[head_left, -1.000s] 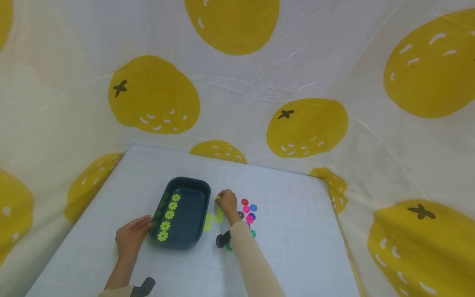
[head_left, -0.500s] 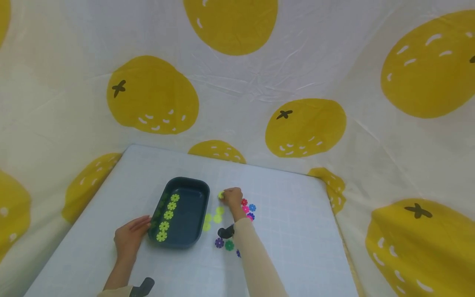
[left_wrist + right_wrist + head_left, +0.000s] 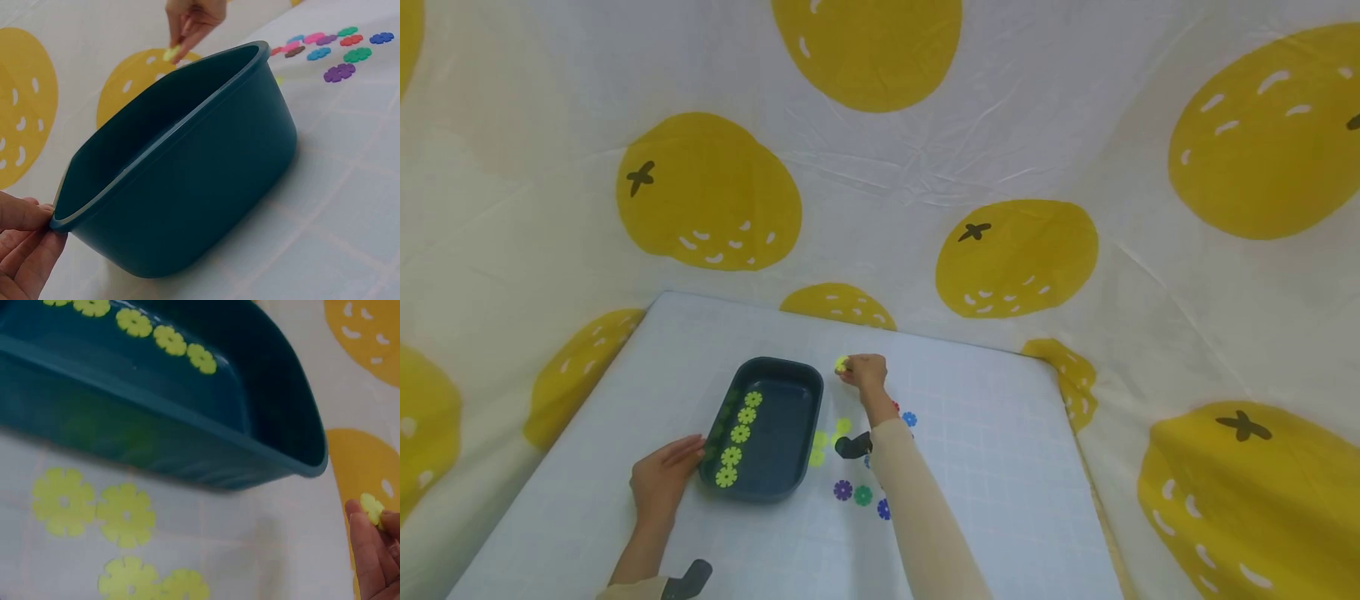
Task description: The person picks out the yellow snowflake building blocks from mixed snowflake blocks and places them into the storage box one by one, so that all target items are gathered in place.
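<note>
My left hand [image 3: 662, 479] pinches the rim of a dark teal plastic tub [image 3: 187, 206] at its near left corner. Inside the tub, several yellow-green flower-shaped discs [image 3: 134, 323] lie flat in a line along the left side. My right hand [image 3: 867, 372] is raised beyond the tub's far right corner, apart from it. Between its thumb and fingers it pinches another yellow-green flower-shaped disc [image 3: 371, 508]. Several more such discs [image 3: 64, 501] lie on the cloth just right of the tub.
Flower-shaped discs in purple [image 3: 339, 73], green [image 3: 357, 55], blue, red and pink lie loosely to the right, partly hidden by the right forearm [image 3: 917, 508] in the head view. A pale checked cloth [image 3: 1015, 467] covers the table. A fruit-printed curtain [image 3: 880, 167] hangs behind.
My right hand has moved away from the loose discs toward the far side of the table, carrying a yellow-green disc. The left hand and the tub have stayed in place.
</note>
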Demonstrator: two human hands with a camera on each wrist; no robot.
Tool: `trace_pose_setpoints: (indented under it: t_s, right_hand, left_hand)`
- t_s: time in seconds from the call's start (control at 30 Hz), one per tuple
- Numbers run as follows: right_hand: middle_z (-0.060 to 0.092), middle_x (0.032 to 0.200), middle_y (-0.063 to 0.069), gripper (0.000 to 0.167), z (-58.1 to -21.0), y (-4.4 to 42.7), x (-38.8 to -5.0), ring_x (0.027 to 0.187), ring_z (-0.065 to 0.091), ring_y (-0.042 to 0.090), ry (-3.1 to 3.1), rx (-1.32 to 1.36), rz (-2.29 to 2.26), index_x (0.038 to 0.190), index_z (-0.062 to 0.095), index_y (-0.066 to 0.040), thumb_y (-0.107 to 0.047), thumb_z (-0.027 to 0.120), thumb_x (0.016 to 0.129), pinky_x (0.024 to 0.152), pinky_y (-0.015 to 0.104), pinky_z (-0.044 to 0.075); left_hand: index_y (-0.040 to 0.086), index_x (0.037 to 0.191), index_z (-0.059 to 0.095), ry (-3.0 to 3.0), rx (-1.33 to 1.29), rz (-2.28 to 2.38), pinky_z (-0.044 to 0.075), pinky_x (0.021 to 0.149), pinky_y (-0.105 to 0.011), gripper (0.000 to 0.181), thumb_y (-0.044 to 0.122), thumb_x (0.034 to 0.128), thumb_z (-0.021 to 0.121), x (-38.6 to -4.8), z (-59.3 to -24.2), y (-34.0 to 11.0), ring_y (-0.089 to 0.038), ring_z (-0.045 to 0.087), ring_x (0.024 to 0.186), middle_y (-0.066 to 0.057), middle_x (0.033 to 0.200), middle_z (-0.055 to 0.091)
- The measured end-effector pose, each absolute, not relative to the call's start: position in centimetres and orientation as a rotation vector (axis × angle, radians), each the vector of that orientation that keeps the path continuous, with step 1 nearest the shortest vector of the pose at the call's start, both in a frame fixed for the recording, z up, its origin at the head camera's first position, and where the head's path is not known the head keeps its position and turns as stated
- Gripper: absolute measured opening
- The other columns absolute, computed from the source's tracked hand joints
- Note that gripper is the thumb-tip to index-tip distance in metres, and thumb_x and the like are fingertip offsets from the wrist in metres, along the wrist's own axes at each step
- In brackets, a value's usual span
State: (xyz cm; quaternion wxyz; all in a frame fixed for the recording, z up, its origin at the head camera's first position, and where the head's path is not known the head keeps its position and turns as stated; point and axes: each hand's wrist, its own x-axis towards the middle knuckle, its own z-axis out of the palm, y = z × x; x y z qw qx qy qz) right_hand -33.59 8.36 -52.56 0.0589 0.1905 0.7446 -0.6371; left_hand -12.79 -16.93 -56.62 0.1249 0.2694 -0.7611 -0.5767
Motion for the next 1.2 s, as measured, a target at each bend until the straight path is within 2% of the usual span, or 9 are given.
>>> trace_pose_setpoints:
  t_s: [0.33,0.77,1.03,1.2]
  right_hand:
    - [0.073,0.095,0.024,0.023,-51.3,5.1,-33.9,0.071,0.075,0.018,2.113,0.453,-2.107,0.108,0.07,0.009,0.003,0.067,0.085,0.058,0.019,0.058]
    - [0.073,0.092,0.027,0.022,-51.7,1.6,-33.2,0.066,0.074,0.021,2.001,0.406,-2.138,0.104,0.069,0.012,0.009,0.066,0.083,0.052,0.019,0.057]
    - [0.073,0.093,0.023,0.022,-52.2,0.1,-32.4,0.078,0.075,0.03,2.027,0.419,-2.052,0.104,0.069,0.009,0.008,0.066,0.082,0.052,0.02,0.057]
    - [0.072,0.093,0.021,0.019,-52.6,-0.8,-32.2,0.078,0.075,0.029,2.083,0.431,-2.005,0.103,0.07,0.008,0.007,0.067,0.084,0.053,0.02,0.058]
  left_hand:
    - [0.0,0.12,0.068,-2.229,0.815,-1.683,0.043,0.071,0.004,0.03,0.006,0.0907,0.071,-12.8,-56.6,-16.9,0.029,0.047,0.076,-0.019,0.121,0.069]
    - [0.001,0.121,0.068,-2.227,0.835,-1.698,0.044,0.071,0.003,0.029,0.008,0.0924,0.069,-12.8,-56.9,-17.2,0.029,0.047,0.076,-0.018,0.122,0.069]
    - [0.002,0.121,0.068,-2.222,0.819,-1.696,0.044,0.071,0.003,0.03,0.008,0.0916,0.07,-12.9,-57.0,-17.2,0.028,0.048,0.077,-0.017,0.122,0.069]
    - [0.002,0.121,0.068,-2.224,0.813,-1.697,0.044,0.071,0.003,0.03,0.008,0.0914,0.071,-12.9,-57.0,-17.1,0.028,0.048,0.077,-0.017,0.121,0.069]
